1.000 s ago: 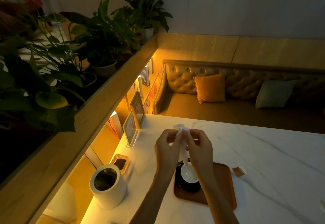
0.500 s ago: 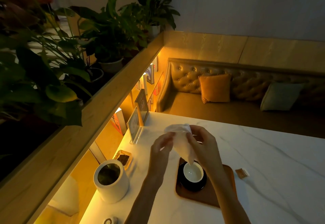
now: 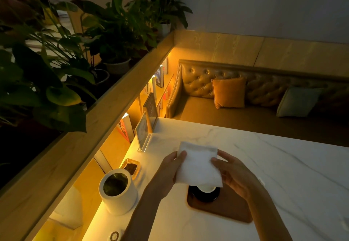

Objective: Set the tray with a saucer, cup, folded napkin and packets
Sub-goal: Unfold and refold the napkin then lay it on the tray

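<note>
The person holds a white napkin (image 3: 198, 163) in the air with both hands. The left hand (image 3: 170, 170) grips its left edge, with the thumb on the front face near the upper corner and the other fingers hidden behind the cloth. The right hand (image 3: 232, 172) grips the right edge in the same way, thumb in front and fingers behind. The napkin is spread flat between the two thumbs as a rough square, and its lower edge hangs below them.

Just under that lower edge stands the cup (image 3: 207, 189), white, on a dark saucer (image 3: 204, 196). The napkin covers most of the cup, so only its near rim shows. The saucer sits in the left corner of the brown tray (image 3: 226, 210), which lies on the marble table (image 3: 283, 174) below the right wrist.

To the left of the left hand, well apart from it, there is a white round pot (image 3: 118, 193) with something dark inside; in this dim light one cannot tell what it is. Beyond the pot lies a small dish (image 3: 131, 167) with a dark content. Beyond the fingers of the left hand stands a clear sign holder (image 3: 142, 130) at the table edge.
</note>
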